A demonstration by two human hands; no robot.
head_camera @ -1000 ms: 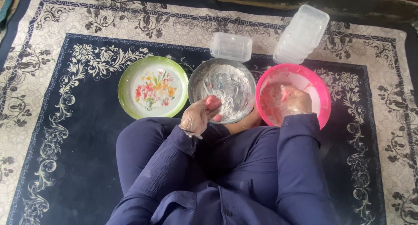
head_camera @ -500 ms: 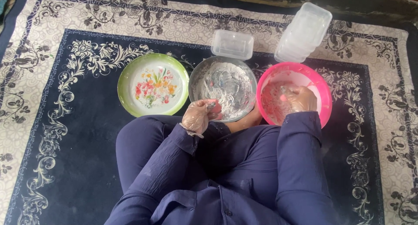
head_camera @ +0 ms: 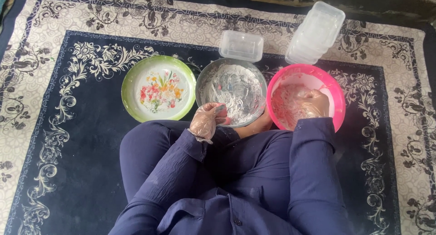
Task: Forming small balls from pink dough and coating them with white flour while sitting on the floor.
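Note:
I sit cross-legged on a rug with three dishes in front of my knees. My left hand (head_camera: 206,120), in a thin clear glove, rests at the near rim of the metal bowl (head_camera: 199,92), which is coated with white flour (head_camera: 236,87). Its fingers are curled around a small floured lump of dough. My right hand (head_camera: 313,104), also gloved, is inside the pink bowl (head_camera: 339,103), with its fingers closed in the sticky pink dough (head_camera: 284,105).
A green-rimmed plate (head_camera: 125,87) with a flower print lies left of the metal bowl. A clear plastic box (head_camera: 240,45) stands behind the metal bowl, and a tilted stack of clear boxes (head_camera: 315,32) behind the pink bowl. The patterned navy and cream rug (head_camera: 68,126) lies under everything.
My left hand has closed its fingers over the pink lump that showed between them a second ago. My right hand has shifted a little inside the pink bowl.

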